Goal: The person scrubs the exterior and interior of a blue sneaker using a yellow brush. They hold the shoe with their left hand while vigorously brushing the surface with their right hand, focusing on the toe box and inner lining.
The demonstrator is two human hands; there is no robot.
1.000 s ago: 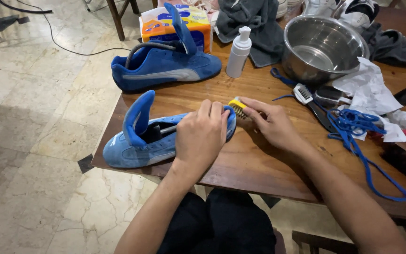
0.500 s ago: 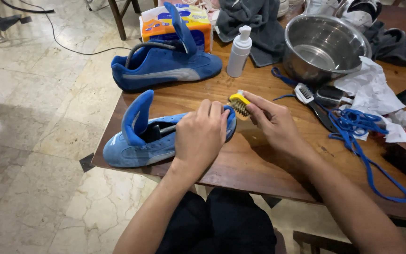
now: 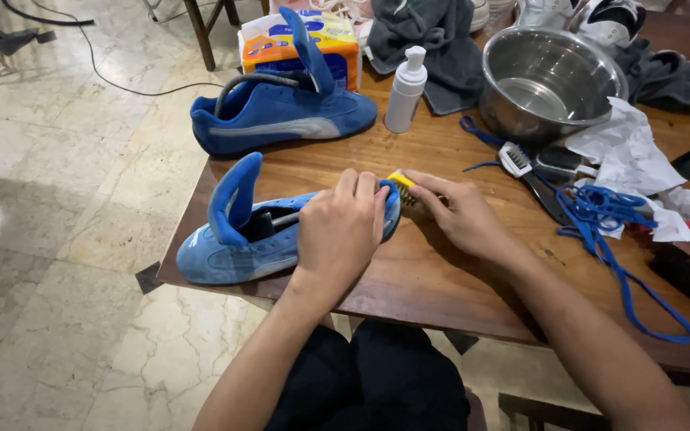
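A light blue suede shoe [image 3: 241, 239] lies on its side near the front left edge of the wooden table [image 3: 441, 271], tongue pulled up. My left hand [image 3: 341, 227] grips it over the toe end and holds it down. My right hand [image 3: 461, 211] holds a small yellow brush [image 3: 403, 185], its bristles against the shoe's toe. The second blue shoe [image 3: 281, 116], with a silver side stripe, stands further back on the table.
A white pump bottle [image 3: 405, 92], a steel bowl [image 3: 549, 80], another brush [image 3: 517, 160], blue laces [image 3: 608, 219], crumpled paper [image 3: 628, 152], grey cloths [image 3: 429, 40] and a tissue pack [image 3: 281, 40] crowd the back and right. Marble floor with a cable lies to the left.
My right hand has shifted the brush slightly back and forth at the shoe's toe. My left hand has stayed clamped on the shoe.
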